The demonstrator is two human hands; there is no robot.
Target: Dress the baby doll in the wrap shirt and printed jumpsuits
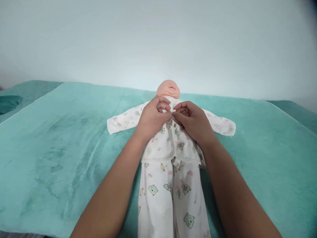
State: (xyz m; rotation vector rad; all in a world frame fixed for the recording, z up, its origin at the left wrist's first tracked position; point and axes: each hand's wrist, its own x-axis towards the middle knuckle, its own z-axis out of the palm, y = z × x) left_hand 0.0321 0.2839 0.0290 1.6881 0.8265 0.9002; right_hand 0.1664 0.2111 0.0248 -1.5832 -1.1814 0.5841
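A baby doll (168,88) lies on its back with its head at the far end. It wears a white baby jacket (158,145) printed with small bears, and matching trousers (158,195). Both sleeves are spread out to the sides. My left hand (155,115) pinches the jacket's front edge near the chest, thumb and fingers closed. From the other side my right hand (190,119) pinches the opposite front edge, its fingertips almost meeting the left ones. Below the hands the front edges meet loosely, with a fastener showing near the middle. What lies between the fingertips is mostly hidden.
A teal plush blanket (64,155) spreads under the doll, wrinkled on the left. Behind it rises a pale wall (158,39). A darker green fabric bundle (10,103) sits at the far left edge.
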